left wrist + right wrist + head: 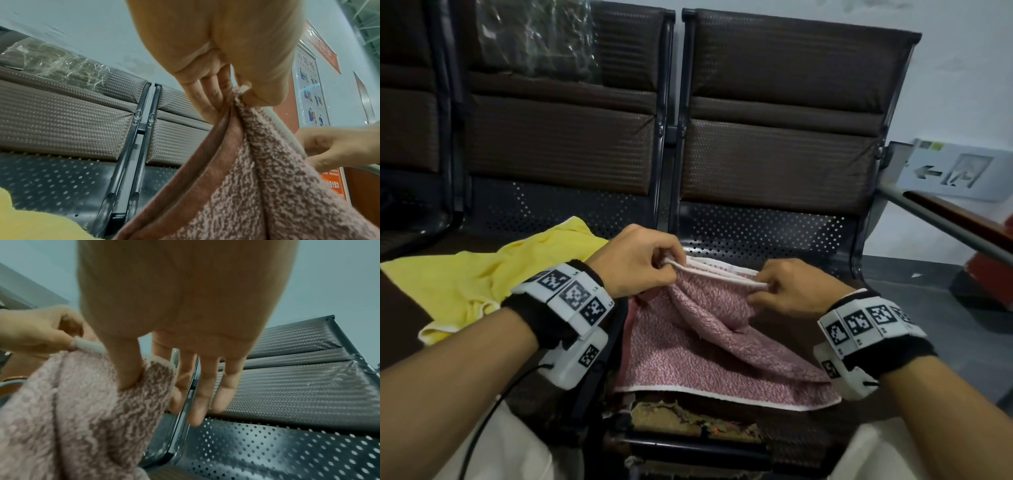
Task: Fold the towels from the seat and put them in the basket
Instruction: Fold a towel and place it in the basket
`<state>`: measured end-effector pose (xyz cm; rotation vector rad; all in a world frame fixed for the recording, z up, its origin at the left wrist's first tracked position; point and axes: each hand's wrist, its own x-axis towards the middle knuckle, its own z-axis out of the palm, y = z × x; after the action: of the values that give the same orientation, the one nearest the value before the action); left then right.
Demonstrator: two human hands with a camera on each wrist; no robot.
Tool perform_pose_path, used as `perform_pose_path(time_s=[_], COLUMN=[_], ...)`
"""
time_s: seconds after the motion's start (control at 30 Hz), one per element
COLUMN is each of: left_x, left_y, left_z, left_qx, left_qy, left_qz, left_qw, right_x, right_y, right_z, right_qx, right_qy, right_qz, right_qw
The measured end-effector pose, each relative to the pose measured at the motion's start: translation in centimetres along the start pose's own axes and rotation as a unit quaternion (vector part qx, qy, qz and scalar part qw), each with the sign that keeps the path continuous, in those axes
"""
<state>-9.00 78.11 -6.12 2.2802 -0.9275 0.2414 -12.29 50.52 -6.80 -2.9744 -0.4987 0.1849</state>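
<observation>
A pink speckled towel [698, 346] with a white hem lies on the right-hand seat, its far edge lifted. My left hand [671, 264] pinches that hem near its left end, thumb against fingers [244, 91]. My right hand [763, 286] pinches the same hem a short way to the right; in the right wrist view the thumb [131, 369] presses the towel [82, 410] against the fingers behind it. A yellow towel [482, 281] lies crumpled on the seat to the left. No basket shows in any view.
Brown padded seat backs [774, 150] stand behind, above perforated metal panels [756, 229]. A dark frame bar [671, 137] divides the two seats. An armrest rail [945, 222] slants at the right. The seat's front edge [688, 418] is torn.
</observation>
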Motion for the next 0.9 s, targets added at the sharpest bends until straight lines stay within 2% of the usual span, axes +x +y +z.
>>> perform_pose_path(time_s=[0.07, 0.23, 0.33, 0.43, 0.5, 0.67, 0.83, 0.9], left_x=[0.1, 0.3, 0.5, 0.6, 0.4, 0.5, 2.0, 2.8], left_y=[0.0, -0.4, -0.4, 0.5, 1.4, 4.4, 8.2, 8.7], left_z=[0.0, 0.1, 0.4, 0.4, 0.1, -2.4, -7.9, -9.2], left_qx=[-0.002, 0.025, 0.067, 0.088, 0.064, 0.025, 0.006, 0.013], left_qy=[0.007, 0.002, 0.002, 0.045, 0.082, 0.151, 0.249, 0.236], left_qz=[0.003, -0.007, -0.017, 0.002, -0.008, -0.028, 0.022, 0.013], left_qw=[1.0, 1.0, 0.998, 0.995, 0.994, 0.988, 0.968, 0.972], right_x=[0.1, -0.1, -0.5, -1.0, -1.3, -2.3, -3.6, -3.9], right_y=[0.2, 0.1, 0.2, -0.6, -1.5, -3.4, -5.9, -6.3], right_z=[0.0, 0.0, -0.6, -1.2, -2.1, -7.2, -14.2, -15.8], right_qx=[0.015, 0.066, 0.143, 0.115, 0.102, 0.183, 0.249, 0.229], right_qy=[0.057, 0.129, 0.178, 0.167, 0.193, 0.299, 0.38, 0.39], right_qz=[-0.01, -0.06, -0.039, -0.011, 0.012, 0.058, -0.013, -0.006], right_qw=[0.998, 0.988, 0.973, 0.979, 0.976, 0.935, 0.891, 0.892])
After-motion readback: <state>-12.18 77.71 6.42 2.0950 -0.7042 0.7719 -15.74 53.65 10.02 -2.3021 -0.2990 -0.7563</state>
